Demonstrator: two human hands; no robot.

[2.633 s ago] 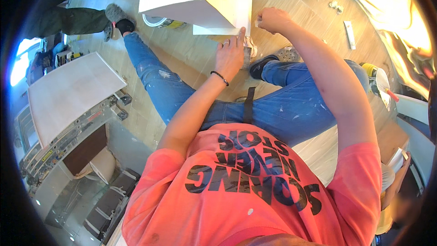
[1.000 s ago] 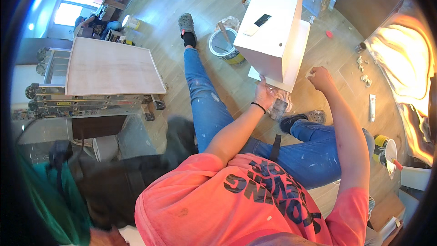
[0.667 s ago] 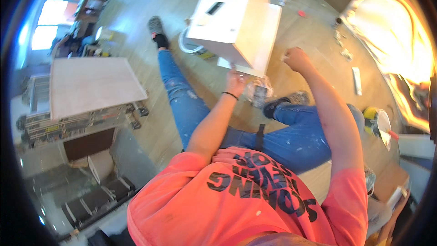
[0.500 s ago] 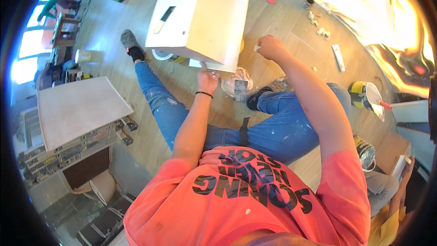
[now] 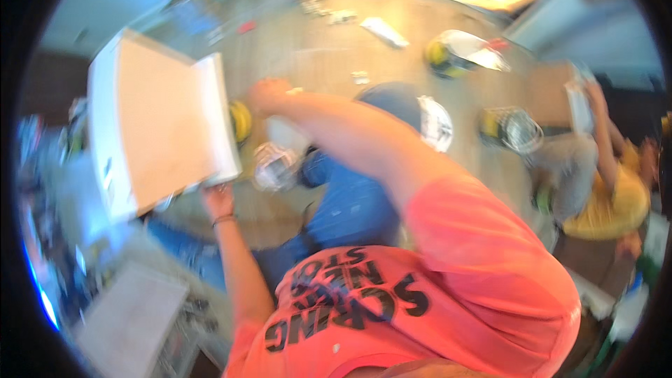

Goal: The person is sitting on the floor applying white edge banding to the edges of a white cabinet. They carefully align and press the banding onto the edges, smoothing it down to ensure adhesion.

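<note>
The picture is blurred. A white box (image 5: 161, 126), with a peach-looking broad side and a ledge along its right edge, stands at the left of centre. My left hand (image 5: 218, 199) is closed at the ledge's lower end, gripping it. My right hand (image 5: 269, 96) is curled just right of the box; whatever it holds is too smeared to make out. Below it, between box and legs, lies a crumpled pale bundle (image 5: 273, 168). A yellow-banded round container (image 5: 241, 120) is partly hidden behind the box.
Paint buckets stand at right (image 5: 442, 57) and farther right (image 5: 505, 129). Beside them a co-worker (image 5: 602, 203) in yellow holds a board (image 5: 581, 105). A pale panel (image 5: 129, 315) is at lower left. A white strip (image 5: 383, 31) and scraps lie on the floor beyond my hands.
My view has swung sharply right, so the box, my hands and legs appear farther left and rotated. The co-worker shows more fully at right. Both hands stay near the box.
</note>
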